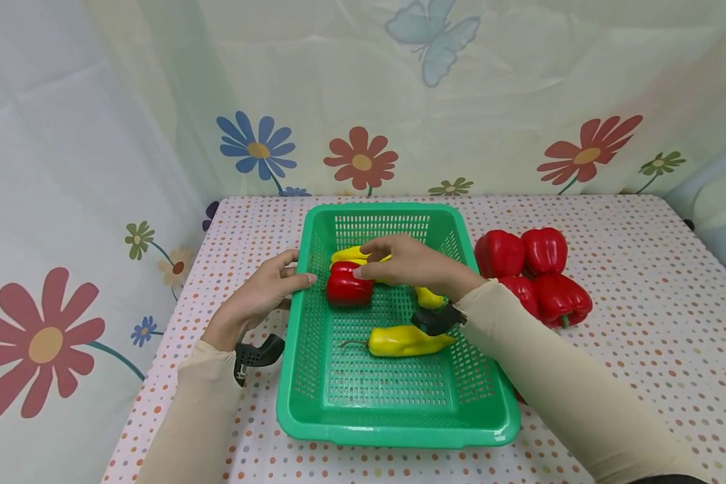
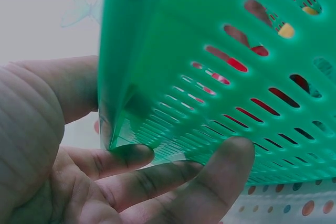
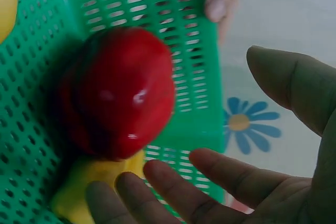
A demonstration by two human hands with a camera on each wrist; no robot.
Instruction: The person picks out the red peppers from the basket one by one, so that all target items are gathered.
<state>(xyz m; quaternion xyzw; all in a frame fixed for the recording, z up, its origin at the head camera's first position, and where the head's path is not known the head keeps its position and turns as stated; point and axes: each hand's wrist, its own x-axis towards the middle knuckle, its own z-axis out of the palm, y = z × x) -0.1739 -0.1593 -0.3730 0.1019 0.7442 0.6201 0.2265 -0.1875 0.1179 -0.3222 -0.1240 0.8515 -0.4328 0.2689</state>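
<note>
A green perforated plastic basket (image 1: 399, 435) stands on the table. My left hand (image 1: 265, 288) grips its left side, thumb over the rim and fingers against the outer wall in the left wrist view. Inside the basket sits a red bell pepper (image 1: 347, 289), near the left wall. My right hand (image 1: 408, 261) is over the basket beside this pepper, fingers spread and holding nothing; the right wrist view shows a gap between the hand and the red pepper (image 3: 123, 93). A long yellow pepper (image 1: 408, 341) lies nearer the front, and more yellow peppers (image 1: 349, 254) are partly hidden behind the right hand.
Several red bell peppers (image 1: 544, 251) are grouped on the table just right of the basket, partly behind the right sleeve (image 1: 556, 376). A dotted cloth (image 1: 641, 323) covers the table. Flower-printed curtains (image 1: 314, 81) hang along its back and left sides.
</note>
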